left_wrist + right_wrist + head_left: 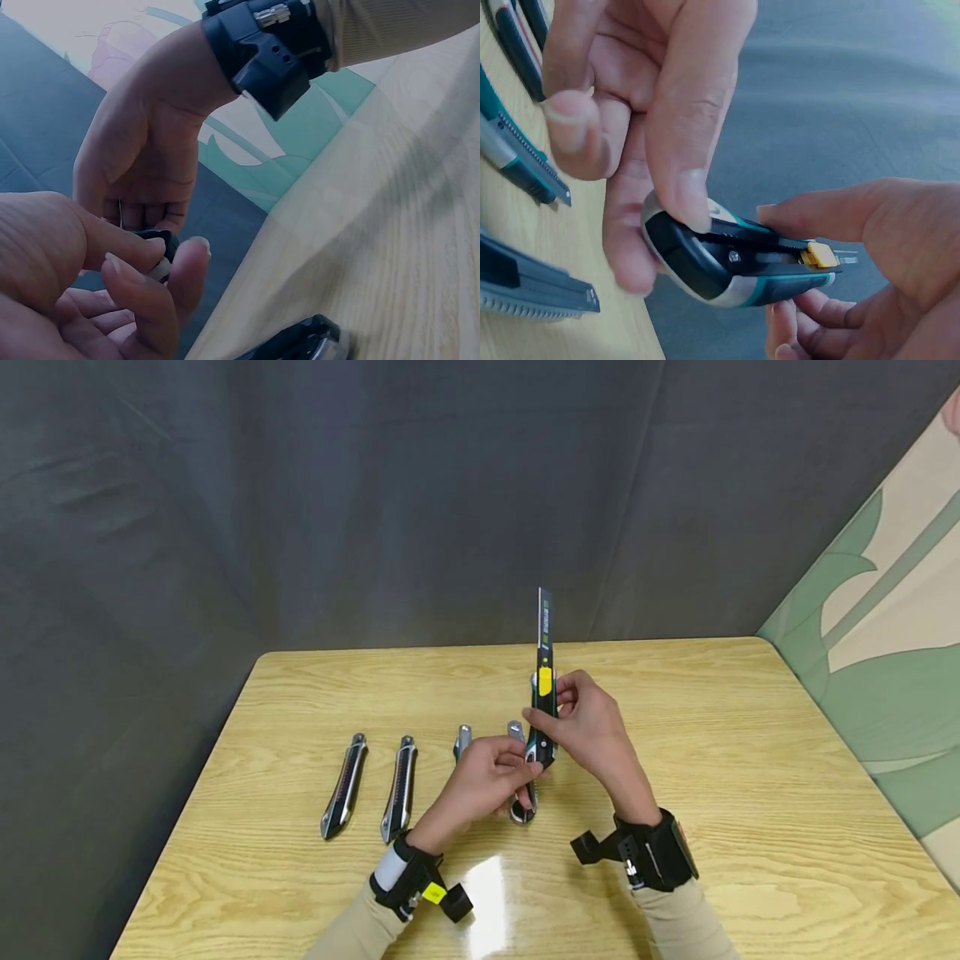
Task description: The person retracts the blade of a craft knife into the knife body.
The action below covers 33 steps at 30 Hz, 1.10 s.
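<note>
A utility knife (545, 697) with a black, grey and green body is held off the table between both hands. Its yellow slider (545, 681) faces up, and the long blade (545, 618) sticks far out, pointing away from the person. My right hand (596, 727) grips the body near the slider, thumb on one side and fingers on the other. At the rear end my left hand (483, 777) pinches the handle; the right wrist view shows its thumb pressed on the knife's butt. Left-hand fingers partly cover the handle end in the left wrist view.
Two utility knives, one at the far left (345, 787) and one beside it (399, 789), lie on the wooden table (675, 693). Another knife (464, 737) is partly hidden behind the left hand. A further one (523, 812) lies beneath the held knife. A dark curtain (450, 510) hangs behind.
</note>
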Each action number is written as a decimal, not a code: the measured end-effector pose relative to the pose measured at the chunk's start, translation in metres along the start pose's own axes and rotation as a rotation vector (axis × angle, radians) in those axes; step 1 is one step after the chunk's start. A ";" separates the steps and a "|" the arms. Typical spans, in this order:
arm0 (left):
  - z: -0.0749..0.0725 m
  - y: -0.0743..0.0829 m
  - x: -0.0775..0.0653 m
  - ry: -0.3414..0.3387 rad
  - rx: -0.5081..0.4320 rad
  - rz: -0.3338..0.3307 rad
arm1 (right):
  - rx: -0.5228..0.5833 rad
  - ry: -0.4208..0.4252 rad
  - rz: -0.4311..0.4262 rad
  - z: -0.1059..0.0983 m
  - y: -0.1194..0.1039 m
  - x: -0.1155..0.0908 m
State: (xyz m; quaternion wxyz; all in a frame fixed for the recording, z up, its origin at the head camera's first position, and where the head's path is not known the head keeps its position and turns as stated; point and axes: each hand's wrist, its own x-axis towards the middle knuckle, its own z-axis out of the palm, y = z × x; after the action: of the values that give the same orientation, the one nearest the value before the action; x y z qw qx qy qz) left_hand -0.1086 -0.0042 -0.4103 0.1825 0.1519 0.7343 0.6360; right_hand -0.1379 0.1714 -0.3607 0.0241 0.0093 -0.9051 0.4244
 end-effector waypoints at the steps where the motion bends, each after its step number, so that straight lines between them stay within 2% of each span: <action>1: -0.001 0.000 0.000 0.001 -0.001 0.003 | 0.018 0.003 -0.009 -0.001 -0.001 0.000; 7: -0.007 -0.003 -0.001 0.015 -0.016 0.024 | 0.130 0.016 -0.064 -0.004 -0.005 0.001; 11: -0.007 -0.005 -0.005 0.016 -0.007 0.027 | 0.132 0.013 -0.097 -0.004 -0.004 0.001; 16: -0.006 -0.002 -0.006 0.001 0.045 0.082 | 0.146 0.031 -0.163 -0.005 -0.003 0.003; 26: -0.006 0.003 -0.005 -0.031 0.087 0.136 | 0.311 -0.016 -0.133 -0.011 -0.001 0.009; 33: -0.003 0.006 -0.006 -0.014 0.086 0.150 | 0.333 0.017 -0.144 -0.015 -0.003 0.010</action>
State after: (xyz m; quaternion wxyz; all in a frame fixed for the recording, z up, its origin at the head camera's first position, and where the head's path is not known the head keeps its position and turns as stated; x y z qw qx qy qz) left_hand -0.1045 -0.0093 -0.4031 0.1330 0.2186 0.7462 0.6146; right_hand -0.1473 0.1812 -0.3483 0.0602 0.0744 -0.8192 0.5655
